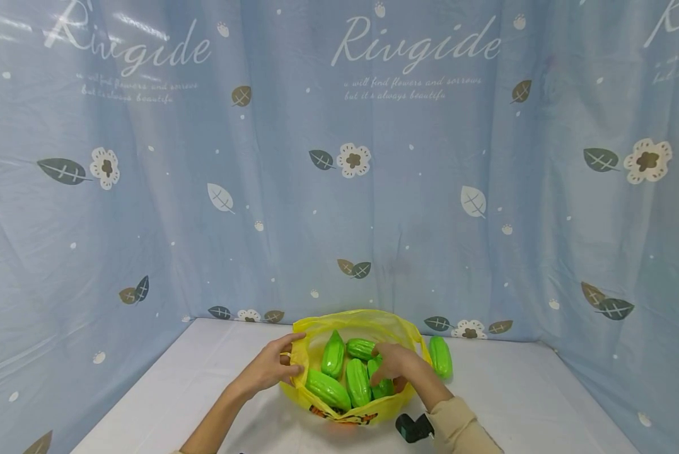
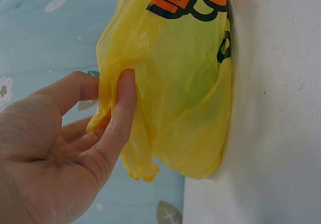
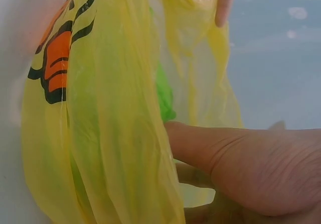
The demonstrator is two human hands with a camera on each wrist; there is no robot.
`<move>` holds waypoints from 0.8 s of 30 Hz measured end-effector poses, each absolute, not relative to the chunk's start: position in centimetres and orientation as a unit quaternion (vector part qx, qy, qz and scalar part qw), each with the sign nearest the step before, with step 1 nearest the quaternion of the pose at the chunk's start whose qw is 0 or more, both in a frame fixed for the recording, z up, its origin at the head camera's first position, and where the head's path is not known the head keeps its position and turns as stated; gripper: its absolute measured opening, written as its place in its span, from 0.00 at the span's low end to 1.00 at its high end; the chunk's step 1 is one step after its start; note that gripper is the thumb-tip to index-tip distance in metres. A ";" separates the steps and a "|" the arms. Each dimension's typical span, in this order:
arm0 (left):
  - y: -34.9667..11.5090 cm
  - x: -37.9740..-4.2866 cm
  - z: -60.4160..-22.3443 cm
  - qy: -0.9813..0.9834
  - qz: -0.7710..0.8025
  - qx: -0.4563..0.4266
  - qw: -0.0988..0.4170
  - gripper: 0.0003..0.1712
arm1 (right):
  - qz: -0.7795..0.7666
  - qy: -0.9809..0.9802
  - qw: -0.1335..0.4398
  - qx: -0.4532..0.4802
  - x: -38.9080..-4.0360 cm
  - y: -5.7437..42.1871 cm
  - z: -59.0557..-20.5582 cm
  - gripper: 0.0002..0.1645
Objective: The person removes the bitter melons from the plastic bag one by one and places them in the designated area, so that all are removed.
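Note:
A yellow plastic bag (image 1: 367, 315) stands with its mouth wide, an orange-and-black print on its near side. Several glossy green ridged gourds (image 1: 333, 356) lie inside. At the bag's left rim, my left hand (image 1: 268, 367) pinches the thin plastic between thumb and fingers; the left wrist view shows the thumb (image 2: 125, 91) against the bag's outside. Reaching in over the right rim, my right hand (image 1: 398, 366) curls its fingers round a green gourd (image 1: 380, 380) at the bag's right side. In the right wrist view the bag's wall hides those fingertips.
Another green gourd (image 1: 440, 357) lies on the white table (image 1: 521, 397), just right of the bag. A small black device (image 1: 414, 429) shows beside my right sleeve. Blue printed curtains (image 1: 407, 208) hang behind the table and along both sides.

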State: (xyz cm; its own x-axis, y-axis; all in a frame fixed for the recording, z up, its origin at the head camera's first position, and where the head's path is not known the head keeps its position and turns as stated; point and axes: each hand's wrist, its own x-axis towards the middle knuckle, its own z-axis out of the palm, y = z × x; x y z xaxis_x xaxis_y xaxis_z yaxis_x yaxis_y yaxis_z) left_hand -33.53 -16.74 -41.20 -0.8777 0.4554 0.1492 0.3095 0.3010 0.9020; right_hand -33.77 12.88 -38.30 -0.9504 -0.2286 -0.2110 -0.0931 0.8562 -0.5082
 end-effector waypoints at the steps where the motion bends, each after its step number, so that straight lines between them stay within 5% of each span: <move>1: -16.7 -33.5 -41.2 0.804 0.541 0.238 0.067 0.43 | -0.250 0.956 0.132 -0.082 -33.9 12.8 -38.4 0.37; 24: -16.6 -33.4 -41.2 0.814 0.527 0.235 0.067 0.42 | -0.237 0.954 0.166 -0.073 -35.0 12.4 -38.3 0.35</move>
